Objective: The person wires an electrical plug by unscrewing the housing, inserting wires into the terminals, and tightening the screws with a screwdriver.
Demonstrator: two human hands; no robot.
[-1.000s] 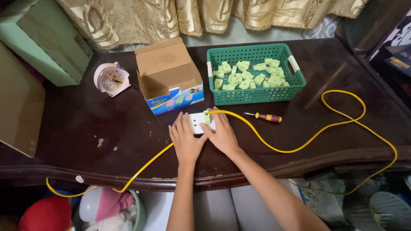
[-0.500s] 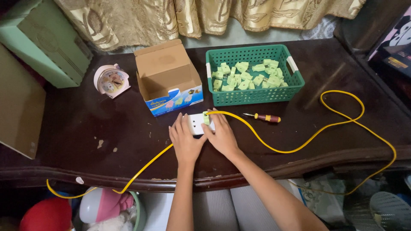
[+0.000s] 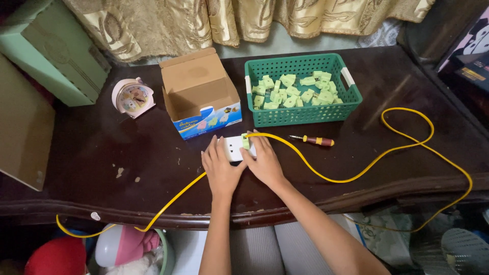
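A white socket block [image 3: 235, 147] lies on the dark wooden table [image 3: 102, 153], with a small green plug piece [image 3: 246, 143] at its right end. My left hand [image 3: 221, 168] rests flat on the block's left side. My right hand [image 3: 265, 162] covers its right end, fingers on the green piece. A yellow cable [image 3: 356, 173] leaves the block, loops to the right and hangs off the table edge. Another stretch of yellow cable [image 3: 173, 198] runs from under my hands down to the left.
Behind my hands stand an open cardboard box [image 3: 199, 94] and a green basket [image 3: 351, 94] holding several green plug pieces [image 3: 293, 91]. A red-and-yellow screwdriver [image 3: 313, 140] lies right of the block. A pink clock [image 3: 131, 97] sits at the left, near green boxes [image 3: 56, 56].
None beyond a slight shift of the view; both hands stay on the socket block.
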